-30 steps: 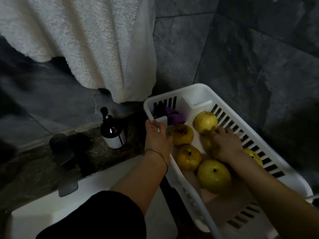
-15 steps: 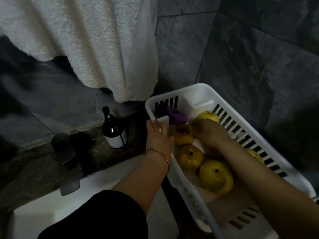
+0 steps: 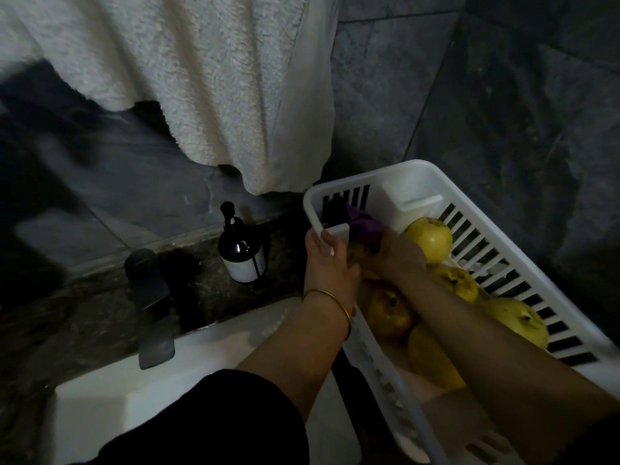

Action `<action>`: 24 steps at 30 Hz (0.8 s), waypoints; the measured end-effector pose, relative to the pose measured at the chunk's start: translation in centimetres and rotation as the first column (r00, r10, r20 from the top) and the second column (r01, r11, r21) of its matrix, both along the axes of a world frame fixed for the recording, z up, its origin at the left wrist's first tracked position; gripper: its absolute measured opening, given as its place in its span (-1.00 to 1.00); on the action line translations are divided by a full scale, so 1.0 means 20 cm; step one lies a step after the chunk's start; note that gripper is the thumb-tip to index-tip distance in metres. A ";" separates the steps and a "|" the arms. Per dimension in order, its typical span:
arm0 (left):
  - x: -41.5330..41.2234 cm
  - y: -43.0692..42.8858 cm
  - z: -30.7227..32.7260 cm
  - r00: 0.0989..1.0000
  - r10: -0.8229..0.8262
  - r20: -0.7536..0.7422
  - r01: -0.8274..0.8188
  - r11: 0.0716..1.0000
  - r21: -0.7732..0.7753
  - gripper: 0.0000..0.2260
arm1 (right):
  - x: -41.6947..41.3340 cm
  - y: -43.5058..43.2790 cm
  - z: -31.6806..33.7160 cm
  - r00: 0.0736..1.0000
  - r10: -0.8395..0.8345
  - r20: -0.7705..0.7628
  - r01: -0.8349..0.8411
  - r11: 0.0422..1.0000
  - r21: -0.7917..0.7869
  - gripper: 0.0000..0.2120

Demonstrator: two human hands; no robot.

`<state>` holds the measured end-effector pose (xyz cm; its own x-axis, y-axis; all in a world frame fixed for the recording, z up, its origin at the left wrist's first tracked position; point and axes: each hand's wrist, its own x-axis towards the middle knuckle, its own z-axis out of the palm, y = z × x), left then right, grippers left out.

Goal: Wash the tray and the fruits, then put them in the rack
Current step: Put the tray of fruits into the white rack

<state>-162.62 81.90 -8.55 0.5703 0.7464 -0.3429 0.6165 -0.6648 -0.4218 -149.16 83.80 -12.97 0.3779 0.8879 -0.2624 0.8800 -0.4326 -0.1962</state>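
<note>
Left hand (image 3: 330, 260) clamps its grip on the rack (image 3: 379, 181) rim; right hand (image 3: 399, 255) lies among the fruits (image 3: 431, 238), grip unclear.

Smooth white plastic rack (image 3: 419, 172), fluffy cloth towel (image 3: 201, 78), glossy dark bottle (image 3: 240, 250), matt grey stone wall tiles (image 3: 503, 112), smooth-skinned yellow fruits (image 3: 432, 238).

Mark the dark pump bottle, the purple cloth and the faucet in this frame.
dark pump bottle (image 3: 242, 266): head view, on its white label.
purple cloth (image 3: 363, 219): head view, on its bunched folds.
faucet (image 3: 153, 317): head view, on the flat dark spout.
</note>
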 end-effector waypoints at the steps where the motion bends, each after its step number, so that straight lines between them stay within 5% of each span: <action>1: 0.00 0.00 0.00 1.000 -0.002 0.001 0.002 1.000 0.000 -0.43 | 0.00 0.01 0.00 1.000 0.016 -0.003 -0.016 0.999 -0.033 -0.38; 5: 0.01 0.00 0.00 1.000 -0.015 -0.017 0.015 1.000 0.004 -0.45 | 0.06 0.04 0.08 0.999 -0.034 -0.027 0.035 0.999 0.028 -0.52; 8: 0.01 0.01 -0.01 0.999 -0.027 -0.039 0.028 0.999 0.028 -0.46 | 0.16 0.04 0.16 0.960 -0.101 0.262 0.054 0.982 0.180 -0.58; 14: 0.02 0.02 -0.02 1.000 -0.014 -0.022 0.014 1.000 0.021 -0.47 | 0.26 0.02 0.16 0.988 -0.092 0.121 0.104 0.990 -0.091 -0.37; 24: 0.02 0.01 -0.02 0.999 -0.012 -0.036 0.013 1.000 0.025 -0.46 | 0.25 -0.02 0.12 0.951 0.171 0.256 -0.160 0.985 -0.065 -0.43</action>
